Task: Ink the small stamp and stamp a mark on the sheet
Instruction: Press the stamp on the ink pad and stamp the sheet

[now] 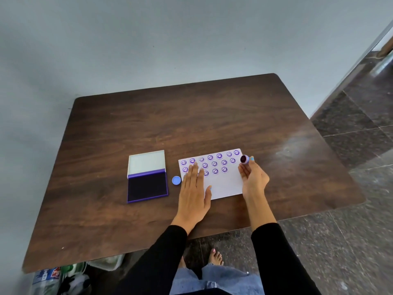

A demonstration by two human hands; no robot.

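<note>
A white sheet (225, 184) lies on the dark wooden table (191, 116), covered with several purple smiley marks in rows. My left hand (194, 194) presses flat on the sheet's left part, fingers spread. My right hand (253, 177) holds the small round stamp (244, 159) at its fingertips, just off the sheet's upper right corner, with the dark inked face tilted up and to the left. The purple ink pad (147, 186) lies open to the left of the sheet, its pale lid (146, 161) folded back.
A small blue round cap (176, 180) sits between the ink pad and the sheet. The table's near edge is just in front of my legs. Bottles and bags lie on the floor under the table's left corner. Stone floor stretches to the right.
</note>
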